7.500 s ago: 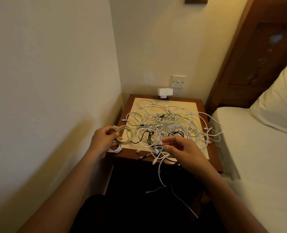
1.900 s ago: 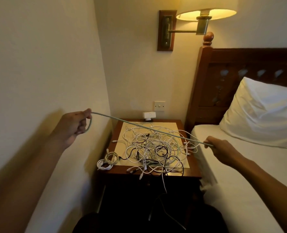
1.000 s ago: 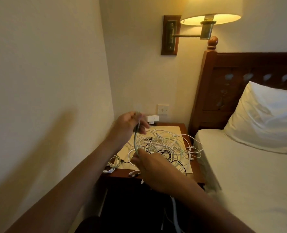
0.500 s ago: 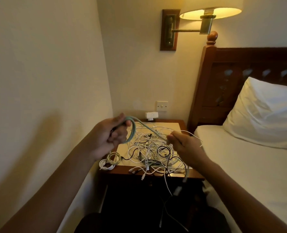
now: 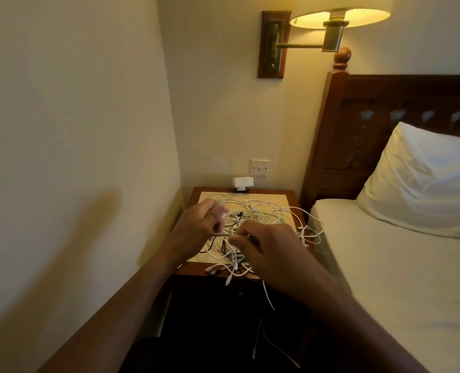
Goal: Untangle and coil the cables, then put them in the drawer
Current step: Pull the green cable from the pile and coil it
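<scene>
Above the nightstand point(image 5: 193, 271), the left hand point(image 5: 200, 224) has its fingers curled round a pale green cable point(image 5: 221, 234), which shows over the knuckles and again just below the fingertips. Just right of those fingers, the right hand point(image 5: 269, 246) reaches in with its fingers bent, the tips at the cable's lower run; blur hides whether they pinch it. Beneath and beyond the fingers of both hands lies the tangle of cables point(image 5: 266, 212), mostly white with a few black, spread on the tabletop and spilling over its front and right edges. Beyond the fingertips, at the wall, sit a white adapter point(image 5: 242, 183) and a wall switch point(image 5: 260, 167). Right of the right hand's fingers is the bed point(image 5: 398, 278) with 1 pillow point(image 5: 425, 179).
</scene>
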`<action>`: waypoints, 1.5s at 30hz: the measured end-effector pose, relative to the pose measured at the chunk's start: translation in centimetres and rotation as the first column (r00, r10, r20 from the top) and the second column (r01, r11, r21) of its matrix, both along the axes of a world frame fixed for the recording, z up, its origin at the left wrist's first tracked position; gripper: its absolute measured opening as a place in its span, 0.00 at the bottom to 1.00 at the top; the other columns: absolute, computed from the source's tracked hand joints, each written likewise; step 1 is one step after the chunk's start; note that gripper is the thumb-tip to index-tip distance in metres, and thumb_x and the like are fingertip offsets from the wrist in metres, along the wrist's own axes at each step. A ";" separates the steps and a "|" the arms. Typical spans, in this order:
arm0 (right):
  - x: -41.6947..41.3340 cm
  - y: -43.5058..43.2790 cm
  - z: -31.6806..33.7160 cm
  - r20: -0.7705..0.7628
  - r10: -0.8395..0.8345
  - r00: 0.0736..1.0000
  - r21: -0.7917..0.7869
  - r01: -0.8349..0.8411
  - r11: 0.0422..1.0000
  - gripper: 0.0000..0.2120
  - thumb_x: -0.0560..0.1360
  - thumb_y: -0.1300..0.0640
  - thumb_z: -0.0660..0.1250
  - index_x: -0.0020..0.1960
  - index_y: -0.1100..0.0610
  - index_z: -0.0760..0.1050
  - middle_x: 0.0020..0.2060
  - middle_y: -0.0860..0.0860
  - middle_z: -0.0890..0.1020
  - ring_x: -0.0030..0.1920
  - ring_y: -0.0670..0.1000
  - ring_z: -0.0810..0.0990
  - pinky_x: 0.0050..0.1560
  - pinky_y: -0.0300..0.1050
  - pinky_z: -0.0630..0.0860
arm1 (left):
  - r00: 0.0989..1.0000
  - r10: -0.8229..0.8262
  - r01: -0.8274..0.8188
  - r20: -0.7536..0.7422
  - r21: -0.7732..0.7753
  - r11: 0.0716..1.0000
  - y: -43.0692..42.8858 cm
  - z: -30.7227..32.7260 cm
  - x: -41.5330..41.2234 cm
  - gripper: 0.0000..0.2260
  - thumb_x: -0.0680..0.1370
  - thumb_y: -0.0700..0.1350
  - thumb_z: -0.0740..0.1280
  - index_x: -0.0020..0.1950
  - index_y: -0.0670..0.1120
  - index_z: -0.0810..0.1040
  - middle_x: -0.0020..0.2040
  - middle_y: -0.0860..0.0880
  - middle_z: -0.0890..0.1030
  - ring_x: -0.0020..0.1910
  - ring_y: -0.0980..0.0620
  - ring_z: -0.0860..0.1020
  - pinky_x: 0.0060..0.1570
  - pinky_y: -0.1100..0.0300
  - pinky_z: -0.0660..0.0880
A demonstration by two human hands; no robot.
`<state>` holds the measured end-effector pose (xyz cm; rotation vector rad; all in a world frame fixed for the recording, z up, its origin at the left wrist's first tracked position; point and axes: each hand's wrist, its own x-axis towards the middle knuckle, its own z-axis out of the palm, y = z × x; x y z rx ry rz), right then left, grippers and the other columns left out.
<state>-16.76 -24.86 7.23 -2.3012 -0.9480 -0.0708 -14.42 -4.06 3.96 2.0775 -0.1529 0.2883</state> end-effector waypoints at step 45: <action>-3.5 -2.1 -13.2 -0.890 0.312 0.332 0.454 0.592 0.666 0.11 0.82 0.58 0.65 0.58 0.60 0.84 0.44 0.54 0.84 0.35 0.45 0.78 0.38 0.39 0.77 | 0.913 0.011 -0.278 -0.407 -0.603 0.748 -8.4 -7.3 -10.4 0.15 0.86 0.49 0.58 0.54 0.45 0.82 0.49 0.49 0.87 0.47 0.57 0.84 0.44 0.68 0.76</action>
